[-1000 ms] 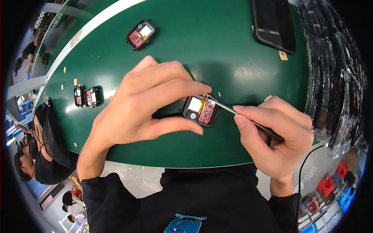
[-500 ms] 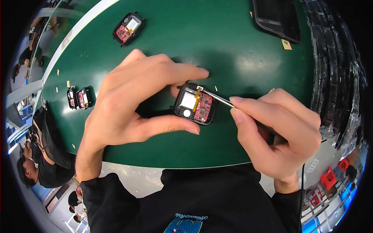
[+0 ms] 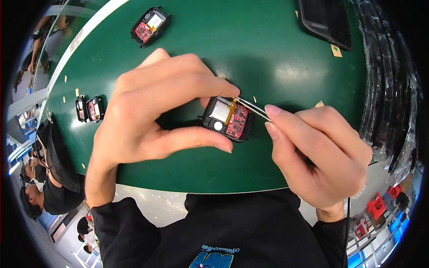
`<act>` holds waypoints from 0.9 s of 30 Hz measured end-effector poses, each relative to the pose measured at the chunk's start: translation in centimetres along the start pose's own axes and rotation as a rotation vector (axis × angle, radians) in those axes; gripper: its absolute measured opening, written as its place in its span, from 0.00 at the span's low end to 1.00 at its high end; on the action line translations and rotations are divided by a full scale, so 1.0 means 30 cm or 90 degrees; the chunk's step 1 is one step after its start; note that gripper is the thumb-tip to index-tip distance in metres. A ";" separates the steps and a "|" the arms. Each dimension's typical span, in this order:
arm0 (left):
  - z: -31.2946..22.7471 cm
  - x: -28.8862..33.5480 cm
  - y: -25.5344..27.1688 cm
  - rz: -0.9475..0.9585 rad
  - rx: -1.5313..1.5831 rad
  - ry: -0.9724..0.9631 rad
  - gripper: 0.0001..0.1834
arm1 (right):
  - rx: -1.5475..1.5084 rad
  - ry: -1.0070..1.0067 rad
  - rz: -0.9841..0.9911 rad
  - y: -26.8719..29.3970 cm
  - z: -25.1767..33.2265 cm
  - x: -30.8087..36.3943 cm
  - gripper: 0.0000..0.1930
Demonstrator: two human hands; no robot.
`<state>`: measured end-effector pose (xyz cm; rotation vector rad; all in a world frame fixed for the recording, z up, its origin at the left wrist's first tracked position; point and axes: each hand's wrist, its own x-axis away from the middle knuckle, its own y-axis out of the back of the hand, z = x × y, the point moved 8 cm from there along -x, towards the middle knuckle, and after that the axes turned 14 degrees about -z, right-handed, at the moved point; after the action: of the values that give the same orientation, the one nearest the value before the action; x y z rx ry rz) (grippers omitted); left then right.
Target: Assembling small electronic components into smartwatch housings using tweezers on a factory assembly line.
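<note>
Between the thumb and fingers of my left hand (image 3: 154,107) is an opened black watch case (image 3: 226,119). Inside it show a silver battery, a red circuit board (image 3: 237,121), a round white part and an amber flex ribbon (image 3: 231,112). My right hand (image 3: 319,154) pinches metal tweezers (image 3: 254,108) between thumb and index finger. Their tips reach the ribbon's end at the case's upper edge. My left index fingertip is right beside those tips, and whether it touches the ribbon cannot be made out.
Another opened watch case (image 3: 150,27) lies on the green table (image 3: 259,40), with two case pieces (image 3: 89,110) at the left. A black phone-like device (image 3: 325,22) sits at the far right, near clear plastic-wrapped strips (image 3: 386,85). A person (image 3: 53,192) sits at the left.
The tweezers and ribbon end have shifted slightly right, to the case's edge. My left index finger has come down beside the tweezer tips. The view has shifted a little.
</note>
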<state>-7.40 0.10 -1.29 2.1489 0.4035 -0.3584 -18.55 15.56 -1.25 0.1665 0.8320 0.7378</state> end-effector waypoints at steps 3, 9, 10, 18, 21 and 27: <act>0.021 -0.003 0.001 0.026 0.041 0.000 0.40 | -0.015 -0.048 0.030 0.004 -0.009 -0.013 0.16; 0.025 -0.006 -0.003 0.059 0.073 0.011 0.39 | -0.043 -0.088 0.051 0.002 -0.025 -0.011 0.14; 0.026 -0.004 -0.002 0.053 0.074 -0.003 0.39 | -0.046 -0.089 0.051 0.000 -0.026 -0.010 0.13; 0.025 -0.006 -0.008 0.061 0.078 -0.004 0.38 | -0.038 -0.082 0.068 -0.001 -0.026 -0.011 0.13; 0.016 -0.007 -0.003 0.065 0.070 0.002 0.38 | -0.046 -0.071 0.066 -0.004 -0.022 -0.011 0.14; 0.015 -0.012 -0.013 0.046 0.095 -0.005 0.38 | -0.051 -0.045 0.065 -0.008 -0.027 -0.007 0.14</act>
<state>-7.94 -0.12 -1.67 2.2996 0.3019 -0.3666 -19.10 15.13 -1.76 0.1633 0.7286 0.8558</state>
